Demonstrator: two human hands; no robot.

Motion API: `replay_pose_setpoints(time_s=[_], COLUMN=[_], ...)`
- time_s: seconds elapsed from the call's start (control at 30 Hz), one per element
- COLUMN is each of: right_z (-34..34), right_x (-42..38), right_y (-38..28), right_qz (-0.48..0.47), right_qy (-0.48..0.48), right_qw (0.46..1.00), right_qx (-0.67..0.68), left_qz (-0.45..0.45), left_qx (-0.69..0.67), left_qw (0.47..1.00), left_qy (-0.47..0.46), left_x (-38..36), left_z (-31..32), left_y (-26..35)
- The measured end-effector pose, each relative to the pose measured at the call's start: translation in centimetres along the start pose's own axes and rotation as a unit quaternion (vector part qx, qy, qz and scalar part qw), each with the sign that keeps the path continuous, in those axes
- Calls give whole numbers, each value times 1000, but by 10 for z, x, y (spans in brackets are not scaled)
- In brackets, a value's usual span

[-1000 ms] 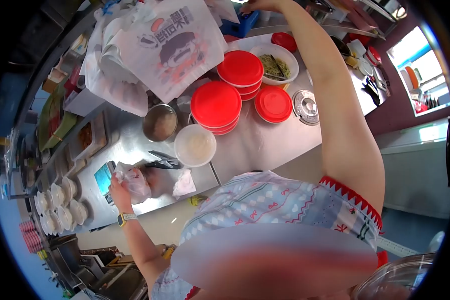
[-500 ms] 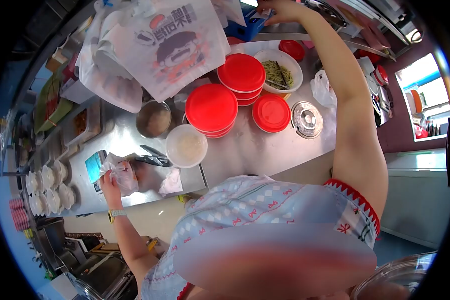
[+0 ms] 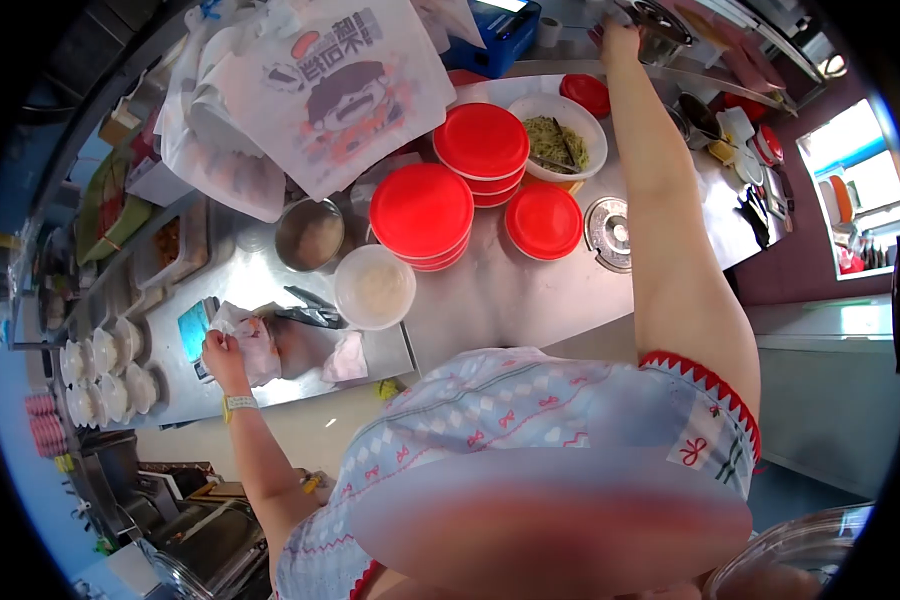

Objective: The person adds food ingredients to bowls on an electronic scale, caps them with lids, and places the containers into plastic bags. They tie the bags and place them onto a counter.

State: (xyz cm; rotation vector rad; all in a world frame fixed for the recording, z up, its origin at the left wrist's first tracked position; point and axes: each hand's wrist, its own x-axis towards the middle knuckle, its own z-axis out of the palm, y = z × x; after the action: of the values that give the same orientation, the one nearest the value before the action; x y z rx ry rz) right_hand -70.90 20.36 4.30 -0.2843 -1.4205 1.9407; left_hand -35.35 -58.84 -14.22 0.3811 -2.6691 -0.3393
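Observation:
At the left end of the steel counter my left hand (image 3: 222, 358) is closed, gripping the edge of a white plastic bag (image 3: 257, 352) with something inside. A blue-screened device (image 3: 194, 328) lies just beyond the fingers. My right arm stretches up to the shelf at the top of view. There my right hand (image 3: 620, 40) is beside a steel pot (image 3: 660, 48); its fingers are too small and partly hidden to read. Left of that hand stand a blue machine (image 3: 492, 38) and a small roll (image 3: 548, 32).
Red-lidded tubs (image 3: 422, 212) stand stacked mid-counter. Behind them is a white bowl of green shredded food (image 3: 592, 140) with tongs. A steel pot (image 3: 292, 240), a white tub (image 3: 374, 288) and a round metal lid (image 3: 608, 232) stand around. Printed bags (image 3: 320, 150) hang at upper left.
My right hand has moved right along the shelf, away from the blue machine to beside the steel pot. My left hand stays at the plastic bag, whose top has shifted a little.

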Motion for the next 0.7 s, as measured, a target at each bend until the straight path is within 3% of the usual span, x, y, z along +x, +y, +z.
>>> replay_pose_setpoints(time_s=[0.03,0.1,0.13,0.17,0.3,0.37,0.4,0.47,0.6,0.67,0.7], right_z=[-12,-37,-47,-60,-114,-143,-173,-193,-235,-240,-247], right_x=[-6,-26,-49,-84,-241,-313,-339,-413,-513,-558,-575], right_y=[1,1,-5,-13,-50,-53,-38,-44,-48,-68,-76], right_qz=[-1,10,30,51,150,221,212,286,333,328,329], right_qy=[3,-115,-130,-144,-109,-63,-109,-42,43,78,74], right_qw=[1000,993,990,984,982,970,966,955,941,941,941], right_qx=[0,8,52,96,20,-75,-104,-63,-40,-29,-40], left_qz=[-13,-25,-42,-71,-84,-103,-85,-184,-100,-100,-54], left_qx=[-45,-27,-7,-19,-111,-139,-151,-251,-209,-163,-143], left_qw=[999,998,996,995,985,966,969,943,971,981,988], left_qy=[11,46,83,63,100,191,176,114,57,-9,-5], left_x=[0,-2,-1,-1,1,2,3,0,-6,-8,-9], left_z=[1,2,2,1,0,21,19,3,-17,-48,-57], left_y=[-4,-11,-13,-13,-15,-24,-20,-11,-25,-19,-23])
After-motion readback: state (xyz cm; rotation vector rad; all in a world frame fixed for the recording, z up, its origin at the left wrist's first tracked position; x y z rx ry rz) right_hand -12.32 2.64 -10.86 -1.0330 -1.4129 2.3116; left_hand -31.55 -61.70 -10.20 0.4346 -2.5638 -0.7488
